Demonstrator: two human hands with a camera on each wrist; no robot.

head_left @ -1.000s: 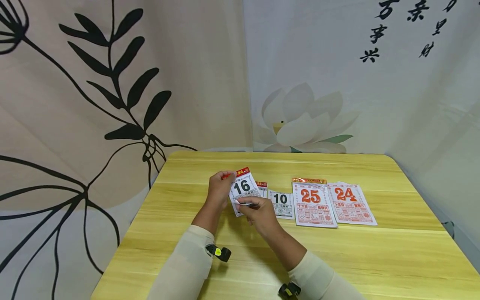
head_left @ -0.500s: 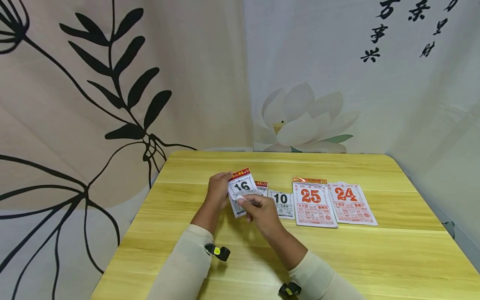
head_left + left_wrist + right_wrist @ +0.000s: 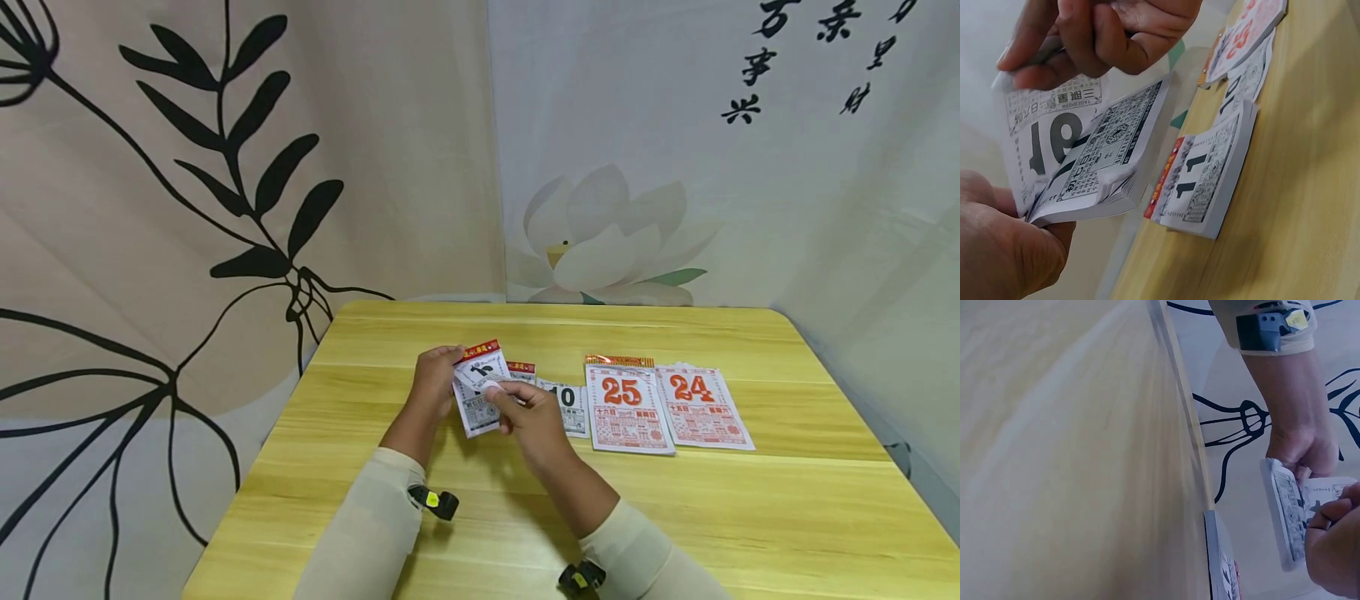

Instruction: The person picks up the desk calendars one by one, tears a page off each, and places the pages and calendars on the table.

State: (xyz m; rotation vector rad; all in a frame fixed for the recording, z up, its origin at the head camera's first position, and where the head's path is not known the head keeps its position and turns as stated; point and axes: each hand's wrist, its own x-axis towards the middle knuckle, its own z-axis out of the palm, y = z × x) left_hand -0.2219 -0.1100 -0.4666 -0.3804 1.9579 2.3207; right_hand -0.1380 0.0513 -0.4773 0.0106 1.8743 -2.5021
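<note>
My left hand [image 3: 433, 382] grips a small tear-off calendar [image 3: 474, 415] with a red header by its upper left edge, above the table. My right hand [image 3: 534, 421] pinches the top page, numbered 16 [image 3: 1054, 140], by its lower part. That page is lifted and bent back, and in the left wrist view a printed page [image 3: 1107, 147] shows beneath it. The page still meets the pad near my left thumb; whether it is torn there I cannot tell. In the right wrist view, the pad [image 3: 1288, 515] hangs between both hands.
On the wooden table [image 3: 712, 517], a thick pad numbered 11 [image 3: 1194, 181] lies just beyond the hands. To its right come a sheet numbered 10 [image 3: 576, 410], a larger calendar numbered 25 [image 3: 628, 417], and a page numbered 24 [image 3: 703, 408]. A printed curtain [image 3: 412, 167] hangs behind.
The page numbered 16, lying nearly flat before, is now folded up and over, exposing the page below. My right hand has shifted slightly right with it; the left hand stays almost still.
</note>
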